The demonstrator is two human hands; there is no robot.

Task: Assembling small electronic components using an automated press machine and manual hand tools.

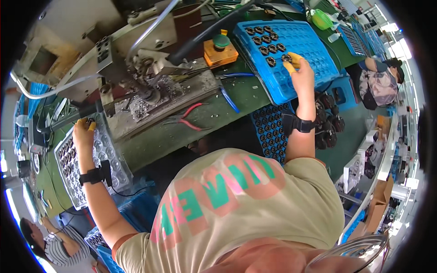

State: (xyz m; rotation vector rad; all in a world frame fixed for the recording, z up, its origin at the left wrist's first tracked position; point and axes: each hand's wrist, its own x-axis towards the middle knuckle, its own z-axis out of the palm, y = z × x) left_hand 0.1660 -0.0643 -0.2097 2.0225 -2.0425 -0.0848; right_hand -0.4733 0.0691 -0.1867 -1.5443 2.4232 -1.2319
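Observation:
My right hand, with yellow finger covers, pinches a small dark ring-shaped part over a blue moulded tray. Several similar dark parts sit in the tray's cups on its left side. Far to the left, my left hand is closed at the far edge of a clear plastic tray. Something dark shows at its fingertips, too small to make out. Dark parts fill cups along the left of that clear tray.
A metal machine bed strewn with shavings stands between the trays. Nearby are an orange box with a green button, red-handled pliers and a blue-handled tool. Another filled blue tray lies lower right. Two people sit nearby.

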